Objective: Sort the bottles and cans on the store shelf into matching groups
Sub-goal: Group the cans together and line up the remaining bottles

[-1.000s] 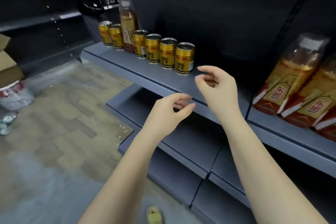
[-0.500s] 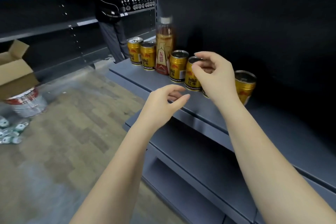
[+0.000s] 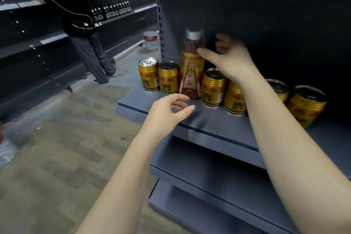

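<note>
A clear bottle (image 3: 191, 68) of amber drink with a white cap and a red-and-gold label stands in a row of gold cans on the grey shelf (image 3: 209, 125). Two cans (image 3: 149, 75) stand to its left, several more (image 3: 213, 88) to its right. My right hand (image 3: 228, 59) reaches over the cans with fingers spread; its thumb tip touches the bottle's upper right side, but the hand has not closed around it. My left hand (image 3: 171, 109) hovers loosely curled above the shelf's front edge, below the bottle, holding nothing.
A person in dark clothes (image 3: 83, 30) stands in the aisle at the left by dark shelves holding bottles (image 3: 112, 9). A white bucket (image 3: 151, 41) sits on the floor beyond the shelf's upright post (image 3: 161, 24). Lower grey shelves (image 3: 209, 178) jut out beneath.
The view has swung left and closer to the row. My right hand moved from over the middle cans up to the bottle. My left hand rose toward the shelf's front edge.
</note>
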